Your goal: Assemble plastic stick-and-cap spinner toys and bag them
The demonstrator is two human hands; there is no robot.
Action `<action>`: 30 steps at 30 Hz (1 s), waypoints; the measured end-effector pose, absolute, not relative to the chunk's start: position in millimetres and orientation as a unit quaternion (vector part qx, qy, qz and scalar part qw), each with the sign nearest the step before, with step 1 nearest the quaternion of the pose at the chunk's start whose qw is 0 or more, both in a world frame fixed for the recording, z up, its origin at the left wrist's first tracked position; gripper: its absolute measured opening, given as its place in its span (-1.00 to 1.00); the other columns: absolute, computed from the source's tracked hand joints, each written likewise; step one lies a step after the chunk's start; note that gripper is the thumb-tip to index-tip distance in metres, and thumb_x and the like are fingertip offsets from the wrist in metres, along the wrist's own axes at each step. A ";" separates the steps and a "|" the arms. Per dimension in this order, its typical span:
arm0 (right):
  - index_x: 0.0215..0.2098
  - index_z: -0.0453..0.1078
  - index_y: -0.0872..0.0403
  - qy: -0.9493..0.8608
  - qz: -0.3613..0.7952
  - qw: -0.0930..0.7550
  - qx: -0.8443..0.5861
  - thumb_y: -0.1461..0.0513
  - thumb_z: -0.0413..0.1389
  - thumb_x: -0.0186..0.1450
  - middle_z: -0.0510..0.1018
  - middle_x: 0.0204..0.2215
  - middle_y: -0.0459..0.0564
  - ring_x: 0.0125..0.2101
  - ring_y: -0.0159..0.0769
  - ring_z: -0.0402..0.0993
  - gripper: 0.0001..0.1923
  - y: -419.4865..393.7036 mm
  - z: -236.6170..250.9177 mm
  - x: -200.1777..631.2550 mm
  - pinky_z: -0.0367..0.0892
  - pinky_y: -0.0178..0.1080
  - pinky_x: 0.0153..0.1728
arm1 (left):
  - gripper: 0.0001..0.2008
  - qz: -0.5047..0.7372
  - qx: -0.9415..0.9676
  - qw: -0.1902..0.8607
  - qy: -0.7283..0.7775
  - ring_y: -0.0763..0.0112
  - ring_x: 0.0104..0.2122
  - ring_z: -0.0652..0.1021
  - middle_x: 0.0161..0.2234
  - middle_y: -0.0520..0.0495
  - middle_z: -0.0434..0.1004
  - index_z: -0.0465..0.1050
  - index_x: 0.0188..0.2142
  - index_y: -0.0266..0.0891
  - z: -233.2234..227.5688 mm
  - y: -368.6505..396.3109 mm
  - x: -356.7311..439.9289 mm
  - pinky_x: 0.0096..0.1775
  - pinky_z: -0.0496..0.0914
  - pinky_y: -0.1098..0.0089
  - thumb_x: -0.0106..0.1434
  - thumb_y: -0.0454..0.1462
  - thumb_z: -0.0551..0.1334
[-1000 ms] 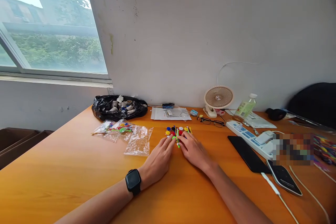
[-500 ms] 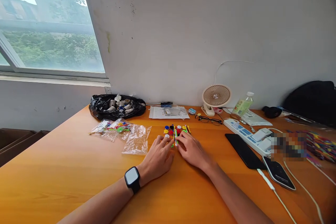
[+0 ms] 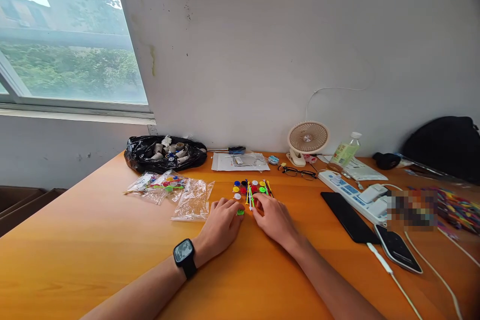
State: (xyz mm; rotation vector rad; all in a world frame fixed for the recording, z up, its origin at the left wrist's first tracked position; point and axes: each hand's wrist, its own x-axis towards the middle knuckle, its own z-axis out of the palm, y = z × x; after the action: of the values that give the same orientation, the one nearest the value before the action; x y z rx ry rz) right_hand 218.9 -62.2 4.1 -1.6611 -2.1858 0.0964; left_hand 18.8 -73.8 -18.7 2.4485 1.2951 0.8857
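Note:
A small heap of coloured round pieces and thin sticks [image 3: 250,188] lies on the orange table [image 3: 93,240]. My left hand [image 3: 220,224], with a black watch on its wrist, curls its fingertips onto a green round piece [image 3: 240,212] just in front of the heap. My right hand [image 3: 275,218] lies palm down beside it. Its thumb and forefinger touch the near ends of the green and yellow sticks [image 3: 249,201]. Whether they pinch a stick is too small to tell.
Clear plastic bags [image 3: 195,200], some with coloured parts [image 3: 165,183], lie to the left, behind them a black bag of spools [image 3: 165,152]. On the right are glasses [image 3: 299,172], a fan [image 3: 307,140], a bottle [image 3: 347,151], a power strip [image 3: 352,194] and two phones [image 3: 347,215] with cables.
My left hand has drawn back toward me, bringing the green round piece out of the heap. My right hand has barely moved. The view shifted slightly.

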 end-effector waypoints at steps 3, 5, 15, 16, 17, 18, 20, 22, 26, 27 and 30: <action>-0.08 0.49 0.03 -0.767 0.025 0.195 -0.610 0.32 0.13 0.34 0.64 -0.23 -0.06 -0.26 -0.25 0.55 -0.79 -62.8 3.3 216.1 0.16 -0.28 -0.32 | -0.82 0.309 0.808 0.087 0.495 0.11 -0.07 0.50 -0.11 -0.05 0.62 0.49 -0.03 -0.07 -19.0 -70.7 14.4 0.00 0.28 0.10 0.44 -0.29 0.16; -0.07 0.50 0.02 -0.762 0.018 0.196 -0.616 0.31 0.13 0.34 0.64 -0.21 -0.05 -0.25 -0.26 0.55 -0.79 -62.9 2.2 215.6 0.15 -0.29 -0.32 | -0.82 0.311 0.798 0.074 0.512 0.10 -0.05 0.49 -0.12 -0.05 0.63 0.49 -0.04 -0.07 -18.4 -66.2 9.8 0.08 0.24 0.05 0.43 -0.29 0.17; -0.06 0.51 0.01 -0.732 -0.014 0.166 -0.661 0.36 0.09 0.32 0.68 -0.22 -0.03 -0.24 -0.23 0.60 -0.72 -60.0 -2.9 216.8 0.14 -0.28 -0.33 | -0.56 0.283 0.814 0.095 0.498 0.08 0.00 0.45 0.01 -0.17 0.54 0.33 0.29 -0.11 -23.6 -52.1 3.0 0.08 0.29 0.13 0.46 -0.24 0.07; -0.07 0.51 0.02 -0.731 -0.023 0.164 -0.662 0.36 0.09 0.32 0.68 -0.22 -0.02 -0.23 -0.22 0.60 -0.73 -59.5 -3.6 217.1 0.14 -0.27 -0.33 | -0.54 0.271 0.816 0.094 0.502 0.07 0.01 0.44 0.02 -0.18 0.53 0.30 0.32 -0.12 -23.6 -51.7 3.5 0.08 0.29 0.11 0.46 -0.24 0.05; -0.08 0.51 0.03 -0.730 -0.032 0.161 -0.663 0.37 0.08 0.32 0.68 -0.22 -0.01 -0.24 -0.21 0.60 -0.73 -59.1 -4.2 217.3 0.14 -0.27 -0.33 | -0.52 0.260 0.816 0.095 0.508 0.06 0.02 0.43 0.03 -0.19 0.52 0.27 0.34 -0.13 -23.3 -50.8 3.7 0.08 0.29 0.10 0.46 -0.23 0.04; -0.09 0.51 0.03 -0.731 -0.040 0.158 -0.663 0.37 0.07 0.32 0.69 -0.21 0.00 -0.24 -0.21 0.61 -0.74 -58.8 -4.6 217.4 0.14 -0.26 -0.34 | -0.50 0.250 0.813 0.098 0.516 0.05 0.02 0.42 0.03 -0.20 0.51 0.25 0.36 -0.15 -22.8 -49.3 3.8 0.08 0.28 0.09 0.47 -0.21 0.02; -0.10 0.51 0.04 -0.731 -0.051 0.150 -0.663 0.37 0.06 0.32 0.69 -0.19 0.01 -0.24 -0.18 0.61 -0.74 -58.9 -4.6 217.3 0.14 -0.25 -0.34 | -0.49 0.238 0.807 0.105 0.529 0.03 0.02 0.40 0.03 -0.21 0.51 0.24 0.37 -0.19 -21.3 -45.4 3.5 0.09 0.27 0.07 0.48 -0.19 0.00; -0.09 0.50 0.04 -0.731 -0.055 0.145 -0.665 0.37 0.06 0.31 0.69 -0.17 0.02 -0.23 -0.16 0.62 -0.73 -59.7 -3.5 216.8 0.15 -0.24 -0.34 | -0.50 0.233 0.807 0.110 0.532 0.03 0.01 0.40 0.02 -0.21 0.51 0.27 0.36 -0.17 -19.8 -41.4 3.0 0.09 0.26 0.05 0.49 -0.17 -0.03; -0.03 0.46 0.05 -0.724 -0.040 0.129 -0.676 0.36 0.06 0.33 0.68 -0.20 0.04 -0.23 -0.13 0.63 -0.72 -62.0 0.7 215.8 0.18 -0.23 -0.33 | -0.53 0.241 0.817 0.114 0.511 0.05 -0.05 0.41 -0.06 -0.19 0.52 0.34 0.32 -0.09 -18.7 -38.8 2.0 0.06 0.28 0.04 0.50 -0.16 -0.03; 0.00 0.45 0.05 -0.723 -0.030 0.122 -0.679 0.35 0.06 0.34 0.68 -0.21 0.05 -0.23 -0.13 0.63 -0.71 -62.5 2.0 215.9 0.18 -0.23 -0.33 | -0.54 0.247 0.817 0.115 0.508 0.05 -0.06 0.42 -0.08 -0.18 0.52 0.34 0.31 -0.08 -18.9 -39.1 1.8 0.05 0.28 0.04 0.50 -0.15 -0.02; 0.08 0.39 0.09 -0.722 -0.001 0.111 -0.683 0.36 0.04 0.38 0.66 -0.15 0.10 -0.17 -0.12 0.62 -0.68 -64.0 6.5 217.7 0.21 -0.24 -0.29 | -0.57 0.283 0.808 0.122 0.502 0.06 -0.05 0.43 -0.07 -0.17 0.52 0.36 0.28 -0.08 -20.4 -40.3 1.3 0.04 0.31 0.05 0.50 -0.16 0.02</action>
State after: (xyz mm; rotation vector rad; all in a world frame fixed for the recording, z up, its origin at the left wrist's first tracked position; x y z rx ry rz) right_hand 217.7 -64.0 6.5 -2.0063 -2.1214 -0.0024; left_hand 1.3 -40.3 -20.4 2.3578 1.4654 0.8266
